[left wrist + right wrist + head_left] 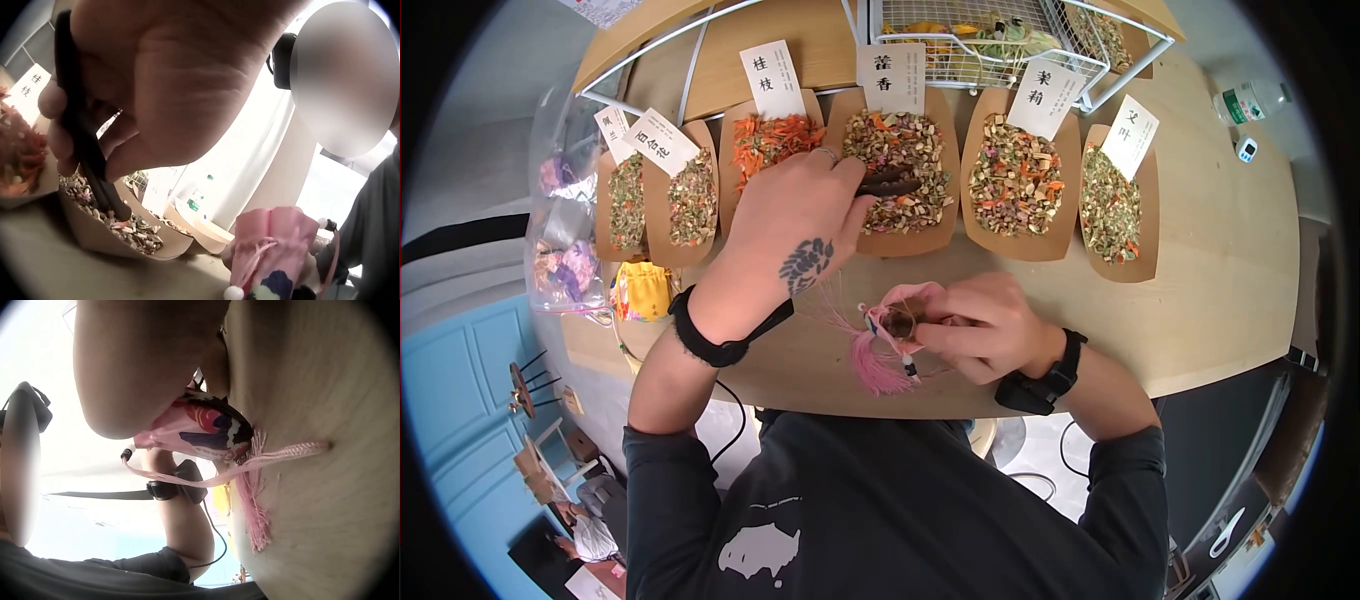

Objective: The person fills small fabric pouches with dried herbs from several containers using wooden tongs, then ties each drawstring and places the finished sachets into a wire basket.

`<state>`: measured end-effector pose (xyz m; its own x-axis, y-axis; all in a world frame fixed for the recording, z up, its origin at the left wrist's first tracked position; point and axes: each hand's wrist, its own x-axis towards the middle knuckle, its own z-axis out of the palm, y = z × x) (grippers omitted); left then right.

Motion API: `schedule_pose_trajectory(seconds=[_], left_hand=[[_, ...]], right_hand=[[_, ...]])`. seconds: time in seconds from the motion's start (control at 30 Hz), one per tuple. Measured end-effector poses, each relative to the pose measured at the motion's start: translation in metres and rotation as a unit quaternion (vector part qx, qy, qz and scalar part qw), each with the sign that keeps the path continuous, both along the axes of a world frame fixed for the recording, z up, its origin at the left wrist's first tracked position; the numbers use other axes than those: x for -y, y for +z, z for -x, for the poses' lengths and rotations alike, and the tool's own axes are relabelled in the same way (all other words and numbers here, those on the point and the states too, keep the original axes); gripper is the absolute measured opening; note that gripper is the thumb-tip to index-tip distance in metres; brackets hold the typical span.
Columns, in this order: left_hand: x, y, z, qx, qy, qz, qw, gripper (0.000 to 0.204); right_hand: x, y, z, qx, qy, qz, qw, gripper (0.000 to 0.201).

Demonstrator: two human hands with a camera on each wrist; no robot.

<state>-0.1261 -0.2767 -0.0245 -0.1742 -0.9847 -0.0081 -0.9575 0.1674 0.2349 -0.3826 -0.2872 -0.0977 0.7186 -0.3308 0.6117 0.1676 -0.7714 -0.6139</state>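
Note:
My left hand [792, 215] grips dark tongs [888, 186], reaching over the tray of orange petals. The tips of the tongs [94, 153] are down among mixed dried herbs [140, 237] in the middle brown paper tray [900, 245]. Close to the table's front edge, my right hand [988, 325] holds a pink drawstring pouch [922, 294], its mouth open upward and something brown inside. A pink tassel [874, 366] hangs from the pouch. In the right wrist view the pouch [203, 428] shows a dark and red pattern, with a braided pink cord [275, 454] beside it.
More paper trays of dried herbs stand in a row, among them one on the right [1017, 240], with white label cards [1045, 97]. Behind is a white wire rack [990, 80]. A yellow pouch [642, 292] lies at left, a plastic bottle [1250, 102] at far right.

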Motion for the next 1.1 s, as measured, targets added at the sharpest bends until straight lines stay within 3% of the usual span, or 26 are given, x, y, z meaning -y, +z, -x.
schedule_pose_trajectory(seconds=[0.1, 0.2, 0.5, 0.9, 1.1], left_hand=[[0.001, -0.002, 0.001, 0.004, -0.033, 0.031, 0.999, 0.017], [0.002, 0.000, -0.001, 0.020, -0.042, -0.013, 0.999, 0.019], [0.007, -0.013, -0.003, -0.029, -0.098, 0.054, 0.993, 0.019], [-0.003, -0.007, -0.014, -0.051, -0.086, 0.067, 0.993, 0.016], [-0.011, 0.003, -0.018, -0.073, -0.060, 0.053, 0.994, 0.019]], right_hand=[[0.000, 0.001, 0.000, 0.004, -0.001, 0.000, 1.000, 0.023], [-0.001, 0.001, 0.000, 0.007, -0.006, 0.001, 1.000, 0.023], [0.001, 0.002, 0.000, 0.012, -0.020, 0.024, 0.999, 0.022], [0.003, 0.002, -0.001, 0.043, -0.084, 0.057, 0.994, 0.023], [0.002, -0.004, -0.004, 0.007, -0.098, 0.051, 0.994, 0.021]])
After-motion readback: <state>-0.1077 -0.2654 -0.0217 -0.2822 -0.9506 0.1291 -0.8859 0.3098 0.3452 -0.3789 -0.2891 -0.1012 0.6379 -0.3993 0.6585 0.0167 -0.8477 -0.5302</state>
